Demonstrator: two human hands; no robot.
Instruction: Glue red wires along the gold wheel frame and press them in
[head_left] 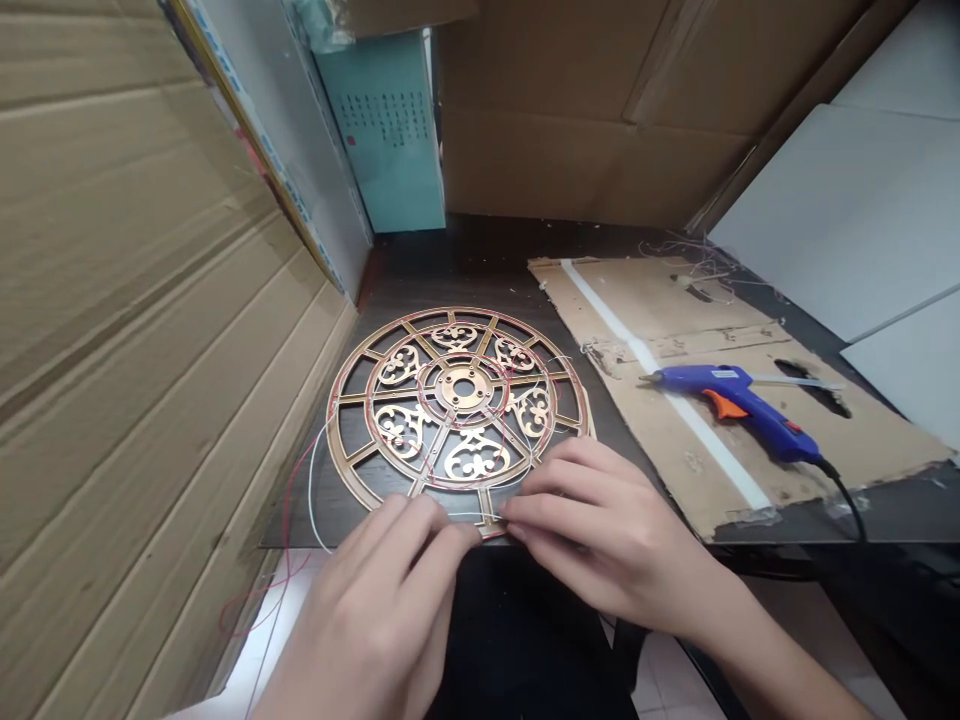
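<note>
The left hand [382, 590] had its fingers bunched, grip unclear, at the rim of the gold openwork wheel [448, 390], by the table's [510, 275] near edge; the right hand [600, 520] pinched white wire [474, 516]. Keeping it taut along the rim seemed best.

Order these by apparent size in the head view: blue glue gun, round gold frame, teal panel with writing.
Largest to smallest:
1. Round gold frame
2. Teal panel with writing
3. Blue glue gun
</note>
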